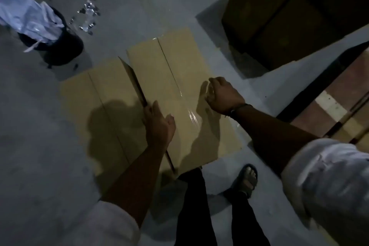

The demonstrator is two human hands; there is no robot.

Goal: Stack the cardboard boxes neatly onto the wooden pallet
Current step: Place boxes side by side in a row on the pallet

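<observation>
**Setting both hands on the box before the lift**

My left hand (159, 124) lies flat against the near-left edge of the box (179, 78), fingers straight, thumb up top; it's released, only pressing. My right hand (223, 96) sits over the far-right edge with fingers curled down. I can't tell if it's clenched on the edge or hovering, since its shadow falls on the lid just beside it.

The box is on the floor, between my hands and under them, taped along the top seam. A second box (103, 94) lies just left of my left hand, lower and touching the first.

To do it well, I should get both palms low on opposite sides, grip evenly, lift level and keep the tape seam up.

The pallet (339, 106) is probably the slatted wood off beyond my right forearm. It's cut off by the frame and dim, so I'm not sure. The dark stack (279, 16) past my right hand is too dark to read. A flap or sheet edge stands up ahead of my left fingers, and I can't tell which box it belongs to. The box's sides are hidden.
</observation>
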